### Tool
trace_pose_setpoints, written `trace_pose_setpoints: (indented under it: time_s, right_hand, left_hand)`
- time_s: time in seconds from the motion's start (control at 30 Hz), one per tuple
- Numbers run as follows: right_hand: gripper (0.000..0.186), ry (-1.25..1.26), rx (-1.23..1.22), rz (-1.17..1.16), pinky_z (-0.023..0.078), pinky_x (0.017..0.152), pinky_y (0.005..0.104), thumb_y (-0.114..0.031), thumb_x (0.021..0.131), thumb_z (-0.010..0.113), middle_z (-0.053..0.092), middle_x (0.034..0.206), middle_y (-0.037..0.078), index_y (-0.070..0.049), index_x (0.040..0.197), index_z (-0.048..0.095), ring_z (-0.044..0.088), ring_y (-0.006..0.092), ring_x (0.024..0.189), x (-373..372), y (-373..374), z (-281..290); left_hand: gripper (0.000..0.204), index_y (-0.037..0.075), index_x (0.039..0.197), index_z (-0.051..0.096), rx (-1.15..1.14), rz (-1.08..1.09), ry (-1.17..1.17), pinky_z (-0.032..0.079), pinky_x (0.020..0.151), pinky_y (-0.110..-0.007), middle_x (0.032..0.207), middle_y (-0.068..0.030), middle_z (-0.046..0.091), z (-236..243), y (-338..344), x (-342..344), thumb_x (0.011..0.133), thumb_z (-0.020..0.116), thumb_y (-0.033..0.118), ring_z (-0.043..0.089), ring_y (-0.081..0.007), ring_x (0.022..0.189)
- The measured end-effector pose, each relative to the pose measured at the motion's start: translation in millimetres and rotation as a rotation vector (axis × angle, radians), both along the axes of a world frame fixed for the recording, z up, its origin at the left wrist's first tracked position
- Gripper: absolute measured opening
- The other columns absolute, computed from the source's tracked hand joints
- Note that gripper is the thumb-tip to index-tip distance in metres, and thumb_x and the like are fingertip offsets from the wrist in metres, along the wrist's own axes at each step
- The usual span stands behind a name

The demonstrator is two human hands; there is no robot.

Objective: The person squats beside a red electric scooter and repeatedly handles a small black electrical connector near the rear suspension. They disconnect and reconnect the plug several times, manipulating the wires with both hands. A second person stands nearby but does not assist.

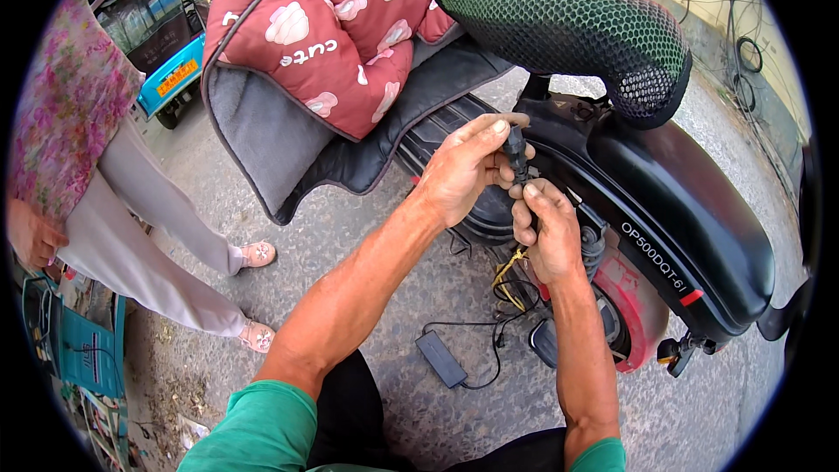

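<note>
My left hand (468, 166) pinches a black plug connector (516, 150) upright in front of the scooter's black body. Just below it, my right hand (546, 223) grips the lower end of the same connector, its fingers curled. A black scooter (673, 218) stands behind and to the right, with a red-rimmed wheel (647, 323) low down. Below my hands, a dark charger brick (440, 358) lies on the pavement with black cables, and a yellow cord (509, 288) hangs beside the scooter.
A green-black mesh cover (559, 17) and a pink quilted apron (306, 44) top the scooter. A person in floral top and pale trousers (131, 227) stands at left. Behind are a blue three-wheeler (166, 92), a teal toolbox (87, 354) and a wall with cables (743, 52).
</note>
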State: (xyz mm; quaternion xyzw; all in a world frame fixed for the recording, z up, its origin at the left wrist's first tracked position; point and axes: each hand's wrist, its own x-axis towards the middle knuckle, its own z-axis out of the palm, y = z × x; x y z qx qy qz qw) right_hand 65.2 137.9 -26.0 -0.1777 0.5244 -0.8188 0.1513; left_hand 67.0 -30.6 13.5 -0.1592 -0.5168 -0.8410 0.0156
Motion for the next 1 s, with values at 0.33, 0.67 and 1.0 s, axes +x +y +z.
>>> trace_pose_setpoints:
  time_s: [0.33,0.67,1.0]
  right_hand:
    - [0.022,0.016,-0.031,-0.011,0.029,0.049,0.0199,-0.023,0.1,0.052,0.048,0.068,-0.003,-0.003,0.098,0.061,0.037,0.004,0.056,-3,-2,-2]
    - [0.024,0.043,-0.102,-0.049,0.026,0.05,0.0208,-0.021,0.099,0.047,0.047,0.07,-0.005,-0.004,0.105,0.062,0.037,0.0036,0.057,-7,-7,-5]
    - [0.021,0.042,-0.124,-0.059,0.026,0.049,0.0204,-0.016,0.096,0.045,0.047,0.071,-0.005,-0.004,0.103,0.062,0.036,0.0031,0.056,-8,-6,-6]
  left_hand:
    - [0.046,-0.001,0.13,0.057,-0.142,-0.05,0.134,0.049,0.083,-0.031,0.109,-0.0124,0.066,5,-2,4,0.095,0.061,0.029,0.061,-0.015,0.091]
    - [0.046,0.003,0.123,0.067,-0.463,-0.166,0.363,0.045,0.085,-0.03,0.119,-0.0084,0.062,13,-9,10,0.083,0.076,0.024,0.056,-0.0166,0.101]
    - [0.047,0.003,0.118,0.07,-0.535,-0.101,0.433,0.045,0.083,-0.032,0.113,-0.0084,0.064,13,-5,6,0.081,0.078,0.03,0.055,-0.0165,0.095]
